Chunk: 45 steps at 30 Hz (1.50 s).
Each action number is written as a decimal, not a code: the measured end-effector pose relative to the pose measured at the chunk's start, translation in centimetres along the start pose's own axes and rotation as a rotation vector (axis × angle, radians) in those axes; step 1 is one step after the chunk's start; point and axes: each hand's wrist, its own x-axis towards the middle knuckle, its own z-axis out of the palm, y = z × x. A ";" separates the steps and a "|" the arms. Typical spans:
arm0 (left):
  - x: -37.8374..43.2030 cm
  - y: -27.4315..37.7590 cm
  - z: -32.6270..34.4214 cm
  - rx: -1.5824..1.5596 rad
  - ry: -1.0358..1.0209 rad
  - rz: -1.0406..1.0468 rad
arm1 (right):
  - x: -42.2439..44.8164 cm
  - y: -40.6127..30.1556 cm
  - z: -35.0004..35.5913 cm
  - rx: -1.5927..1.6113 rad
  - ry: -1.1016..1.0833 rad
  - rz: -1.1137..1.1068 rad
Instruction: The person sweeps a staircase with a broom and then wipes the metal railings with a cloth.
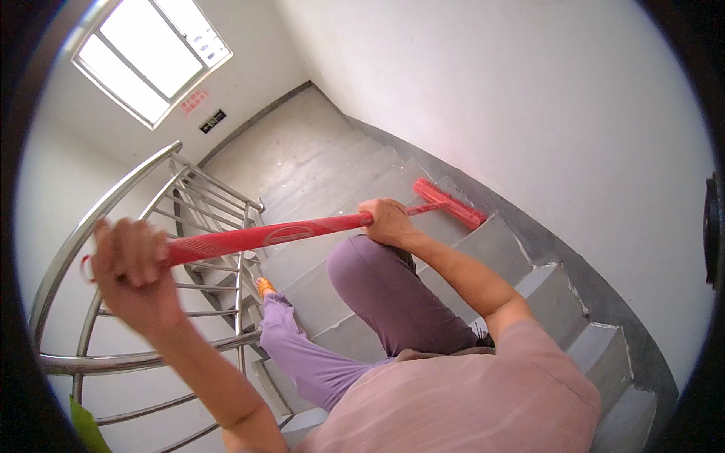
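Note:
My left hand grips the top end of a red broom handle, close to the stair railing. Farther down the shaft, my right hand is closed around it, just above my bent right knee. The red broom head with its bristles rests on a grey stair step, near the wall on the right. A small red hanging loop sticks out beyond my left hand.
A stainless steel railing runs along the left. Grey stairs go down to a landing beneath a window. A dark skirting band follows the white wall. Something green shows at lower left.

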 end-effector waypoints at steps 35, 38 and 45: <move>-2.4 0.7 5.4 0.903 -0.416 0.408 | 11.2 -21.9 9.7 0.785 -0.516 -0.788; 0.9 -2.8 -0.2 1.035 -0.299 0.324 | 10.7 -20.7 10.3 1.037 -0.545 -0.556; -1.4 -12.4 -14.2 0.983 0.018 -0.018 | 11.9 -19.7 8.9 1.325 -0.239 -0.270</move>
